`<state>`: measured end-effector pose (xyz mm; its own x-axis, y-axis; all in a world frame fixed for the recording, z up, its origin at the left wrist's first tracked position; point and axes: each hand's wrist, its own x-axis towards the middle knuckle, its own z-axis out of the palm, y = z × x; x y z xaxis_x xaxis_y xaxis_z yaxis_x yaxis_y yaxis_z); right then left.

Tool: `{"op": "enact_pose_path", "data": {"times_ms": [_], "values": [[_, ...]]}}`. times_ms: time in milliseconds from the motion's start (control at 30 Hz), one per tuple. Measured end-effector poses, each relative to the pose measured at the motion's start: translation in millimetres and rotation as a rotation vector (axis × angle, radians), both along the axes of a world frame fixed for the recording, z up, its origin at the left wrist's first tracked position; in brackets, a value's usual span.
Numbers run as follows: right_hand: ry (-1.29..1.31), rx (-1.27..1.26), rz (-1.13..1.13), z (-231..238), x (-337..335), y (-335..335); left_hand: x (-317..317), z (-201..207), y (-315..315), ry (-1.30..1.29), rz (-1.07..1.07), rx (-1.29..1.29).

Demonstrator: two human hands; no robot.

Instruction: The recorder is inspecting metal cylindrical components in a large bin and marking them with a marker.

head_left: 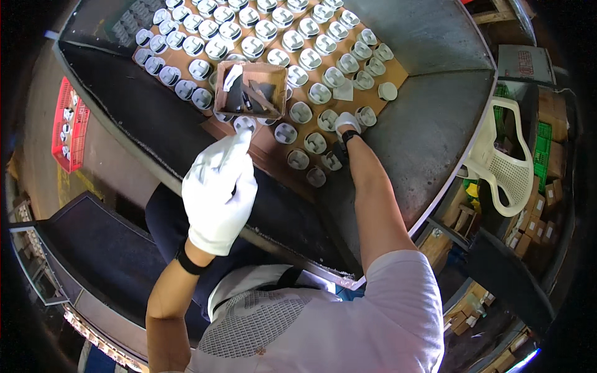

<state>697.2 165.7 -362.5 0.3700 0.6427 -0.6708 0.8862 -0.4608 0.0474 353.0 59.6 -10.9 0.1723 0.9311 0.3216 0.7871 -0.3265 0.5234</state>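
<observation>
My left hand [219, 193], in a white glove, is raised over the near edge of a dark metal-walled bin [444, 99]. Its index finger stretches forward and nothing shows in its grasp. My right hand [346, 122], also gloved, reaches down among many round white pieces [301, 112] with grey recesses, laid in loose rows on brown cardboard [393, 69]. It is beside one white piece [365, 116]; its fingertips are too small and hidden to read. A small open cardboard box [273, 114] stands on the pieces, holding dark pen-like items and card strips.
A red crate [78, 127] with white pieces is on the floor at the left. To the right stand a cream plastic chair [507, 168], green crates [542, 149] and stacked cardboard boxes [550, 112]. The bin's near rim [286, 252] runs between my body and the pieces.
</observation>
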Motion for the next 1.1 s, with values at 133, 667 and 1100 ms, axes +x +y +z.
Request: {"op": "enact_pose_path", "data": {"times_ms": [133, 667, 1100], "values": [[0.020, -0.016, 0.034, -22.2, 6.0, 4.2, 3.3, 0.9, 1.3, 0.047, 0.016, -0.037], [-0.008, 0.439, -0.186, -51.4, 93.3, 111.8, -0.5, 2.8, 11.3, 0.049, -0.059, -0.149], [1.084, 0.850, -1.281, -87.1, 108.9, 83.7, -1.9, 6.6, 2.8, 0.012, -0.021, -0.122]]}}
